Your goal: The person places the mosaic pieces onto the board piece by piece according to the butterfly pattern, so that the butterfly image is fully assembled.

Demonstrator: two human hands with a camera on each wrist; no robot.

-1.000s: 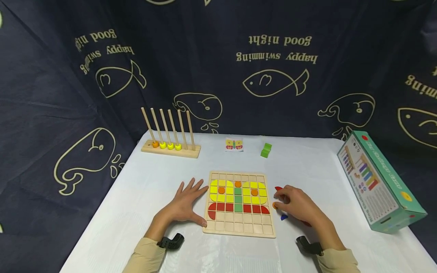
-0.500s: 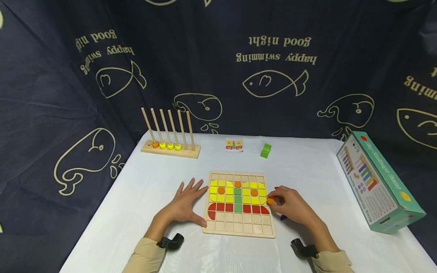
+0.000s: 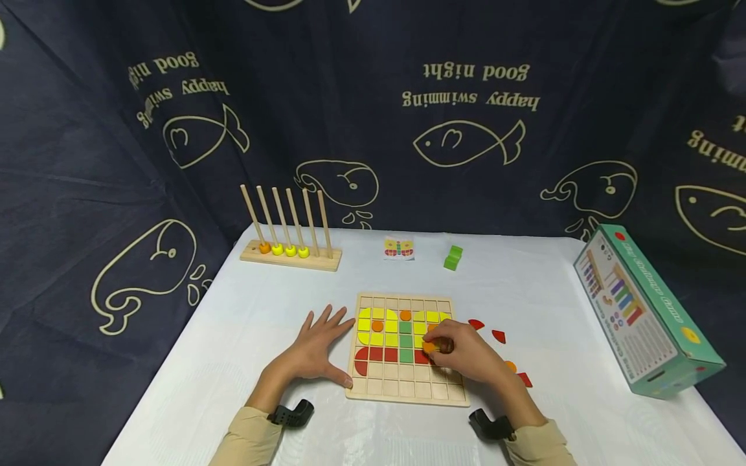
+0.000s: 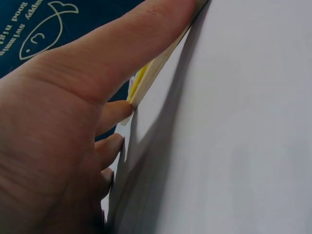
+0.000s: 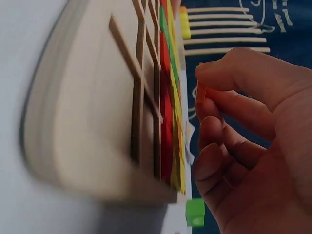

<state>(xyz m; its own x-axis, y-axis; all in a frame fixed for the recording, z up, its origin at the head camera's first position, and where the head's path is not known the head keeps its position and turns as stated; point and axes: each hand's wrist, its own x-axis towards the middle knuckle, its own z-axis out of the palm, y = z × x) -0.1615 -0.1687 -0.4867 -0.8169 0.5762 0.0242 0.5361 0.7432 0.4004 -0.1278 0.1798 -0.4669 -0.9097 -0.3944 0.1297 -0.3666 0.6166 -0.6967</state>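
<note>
A wooden grid board (image 3: 408, 388) lies flat on the white table, with yellow, green, red and orange pieces set in its cells. My left hand (image 3: 311, 349) is spread at its left side, the thumb and index finger touching the edge. Over the right part of the board, my right hand (image 3: 469, 349) pinches an orange disc (image 3: 430, 347) between thumb and index finger. In the right wrist view that disc (image 5: 200, 95) is edge-on and apart from the board. The right hand covers several cells and pieces at the board's right side.
Right of the board lie red quarter-round pieces (image 3: 498, 336), another orange disc (image 3: 510, 366) and a red piece (image 3: 525, 379). Behind stand a peg rack (image 3: 291, 260) with rings, a picture card (image 3: 399, 248) and green blocks (image 3: 452, 257). A green box (image 3: 647, 310) stands far right.
My right hand has picked up the orange disc from the table beside the board and carried it left over the board. The left hand has stayed in place.
</note>
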